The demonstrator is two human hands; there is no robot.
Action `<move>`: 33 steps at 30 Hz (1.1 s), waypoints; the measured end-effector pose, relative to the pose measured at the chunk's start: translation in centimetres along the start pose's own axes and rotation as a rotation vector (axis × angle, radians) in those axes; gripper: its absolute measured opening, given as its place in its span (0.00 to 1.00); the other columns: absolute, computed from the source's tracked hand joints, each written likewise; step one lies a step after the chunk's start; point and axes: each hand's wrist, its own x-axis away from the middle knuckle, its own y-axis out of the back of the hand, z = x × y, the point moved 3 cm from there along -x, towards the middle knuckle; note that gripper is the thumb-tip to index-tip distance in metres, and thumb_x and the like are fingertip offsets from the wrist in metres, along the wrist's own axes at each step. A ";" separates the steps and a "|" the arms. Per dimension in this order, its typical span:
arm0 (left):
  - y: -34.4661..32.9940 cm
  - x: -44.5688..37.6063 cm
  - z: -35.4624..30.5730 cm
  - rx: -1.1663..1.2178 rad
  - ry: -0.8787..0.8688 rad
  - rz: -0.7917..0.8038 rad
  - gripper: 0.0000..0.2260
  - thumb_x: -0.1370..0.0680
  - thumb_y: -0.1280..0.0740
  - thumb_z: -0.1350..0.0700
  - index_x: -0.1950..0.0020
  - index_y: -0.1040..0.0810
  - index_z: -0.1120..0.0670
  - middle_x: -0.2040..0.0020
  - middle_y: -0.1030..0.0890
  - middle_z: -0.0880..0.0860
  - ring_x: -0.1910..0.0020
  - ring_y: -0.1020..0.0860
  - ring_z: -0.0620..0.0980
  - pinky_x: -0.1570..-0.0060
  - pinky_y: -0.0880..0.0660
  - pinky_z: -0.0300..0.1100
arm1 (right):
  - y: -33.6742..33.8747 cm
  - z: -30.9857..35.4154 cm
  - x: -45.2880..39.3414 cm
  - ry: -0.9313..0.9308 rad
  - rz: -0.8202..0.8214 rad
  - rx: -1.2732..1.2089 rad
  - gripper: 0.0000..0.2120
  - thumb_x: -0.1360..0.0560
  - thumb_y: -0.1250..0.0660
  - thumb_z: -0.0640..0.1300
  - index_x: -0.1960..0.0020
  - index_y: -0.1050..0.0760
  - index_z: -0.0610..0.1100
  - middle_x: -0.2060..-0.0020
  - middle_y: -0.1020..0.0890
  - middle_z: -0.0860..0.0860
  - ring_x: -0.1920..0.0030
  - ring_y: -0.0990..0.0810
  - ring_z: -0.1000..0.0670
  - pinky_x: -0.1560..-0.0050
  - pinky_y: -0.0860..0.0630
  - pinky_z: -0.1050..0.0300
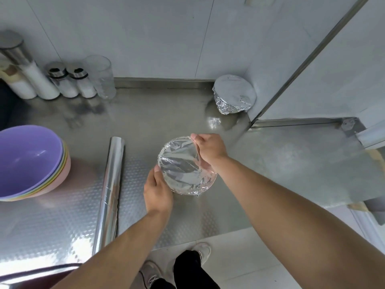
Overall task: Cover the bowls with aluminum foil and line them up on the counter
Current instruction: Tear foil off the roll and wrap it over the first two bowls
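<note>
I hold the foil-covered bowl [186, 166] mid-worktop [145, 113] — left hand [158, 191] gripping its near rim, right hand [209, 150] pinching foil at the far edge. Crimp evenly round (gently — foil tears).

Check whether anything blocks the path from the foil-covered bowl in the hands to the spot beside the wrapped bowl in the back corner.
Nothing visible does. The round foil-covered bowl, held between the left hand and right hand, faces bare steel counter up to the foil-wrapped bowl by the wall.
</note>
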 end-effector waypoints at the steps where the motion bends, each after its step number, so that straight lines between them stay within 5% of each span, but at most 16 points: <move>1: 0.1 0.3 0.3 -0.009 -0.003 -0.005 0.17 0.13 0.47 0.46 0.52 0.21 0.45 0.53 0.18 0.45 0.47 0.20 0.52 0.47 0.28 0.47 | 0.2 0.2 0.1 0.016 0.006 -0.005 0.24 0.19 0.34 0.53 0.68 0.26 0.39 0.76 0.28 0.45 0.73 0.30 0.50 0.65 0.32 0.53; 4: 0.1 1.0 1.4 0.068 0.025 -0.009 0.16 0.18 0.46 0.39 0.54 0.19 0.36 0.53 0.15 0.45 0.48 0.17 0.51 0.43 0.21 0.56 | 0.9 -0.7 0.6 -0.006 -0.044 -0.080 0.18 0.20 0.32 0.52 0.67 0.19 0.49 0.77 0.28 0.53 0.73 0.30 0.53 0.66 0.31 0.56; 6: -0.3 1.4 2.1 0.119 0.062 0.010 0.16 0.21 0.45 0.36 0.49 0.18 0.35 0.49 0.15 0.44 0.45 0.16 0.52 0.43 0.19 0.58 | 1.0 -1.7 1.2 -0.039 -0.082 -0.126 0.23 0.21 0.32 0.51 0.74 0.27 0.51 0.78 0.32 0.55 0.74 0.35 0.52 0.67 0.34 0.58; 9: -0.9 2.3 2.4 0.181 0.095 0.023 0.16 0.17 0.44 0.40 0.38 0.21 0.42 0.43 0.16 0.47 0.43 0.16 0.51 0.48 0.17 0.52 | 0.6 -2.4 1.2 -0.049 -0.107 -0.135 0.16 0.21 0.31 0.50 0.66 0.19 0.46 0.71 0.21 0.47 0.69 0.27 0.45 0.60 0.25 0.52; 11: -1.1 2.7 2.5 0.221 0.116 0.025 0.15 0.13 0.45 0.45 0.34 0.24 0.49 0.41 0.18 0.49 0.43 0.17 0.49 0.56 0.16 0.44 | 0.4 -2.2 0.6 -0.072 -0.082 -0.146 0.14 0.21 0.31 0.51 0.58 0.16 0.41 0.65 0.15 0.45 0.64 0.21 0.50 0.52 0.21 0.49; 17: -1.6 4.1 3.0 0.370 0.245 0.029 0.12 0.12 0.46 0.52 0.35 0.26 0.54 0.37 0.19 0.57 0.40 0.17 0.56 0.63 0.18 0.35 | 0.7 -2.3 1.2 -0.082 -0.072 -0.230 0.11 0.21 0.30 0.49 0.57 0.14 0.44 0.67 0.15 0.50 0.65 0.22 0.55 0.57 0.24 0.58; 20: -2.3 4.9 3.3 0.384 0.300 -0.008 0.11 0.12 0.45 0.52 0.35 0.28 0.55 0.37 0.19 0.56 0.46 0.15 0.57 0.66 0.20 0.34 | 1.1 -3.4 2.0 -0.087 -0.139 -0.254 0.16 0.23 0.30 0.51 0.61 0.19 0.39 0.74 0.27 0.49 0.70 0.30 0.49 0.64 0.28 0.52; 23: -3.0 5.8 3.3 0.381 0.346 0.001 0.10 0.12 0.45 0.53 0.34 0.29 0.52 0.38 0.21 0.53 0.47 0.15 0.57 0.67 0.20 0.33 | 1.0 -3.7 2.2 -0.113 -0.129 -0.271 0.16 0.22 0.30 0.49 0.66 0.21 0.42 0.74 0.27 0.51 0.69 0.31 0.52 0.63 0.30 0.55; 30: -3.1 6.5 5.1 0.235 0.348 0.056 0.13 0.14 0.40 0.53 0.31 0.28 0.55 0.42 0.18 0.55 0.49 0.18 0.46 0.49 0.25 0.41 | 0.7 -2.4 1.5 -0.157 -0.024 -0.317 0.10 0.21 0.29 0.47 0.50 0.14 0.42 0.54 0.12 0.45 0.58 0.16 0.52 0.47 0.20 0.56; 33: -3.1 6.4 5.7 0.220 0.358 0.073 0.12 0.15 0.37 0.52 0.33 0.27 0.54 0.47 0.18 0.50 0.47 0.18 0.48 0.45 0.25 0.43 | 0.7 -3.1 1.8 -0.174 -0.047 -0.326 0.10 0.20 0.31 0.48 0.54 0.14 0.45 0.65 0.16 0.49 0.64 0.21 0.54 0.55 0.22 0.56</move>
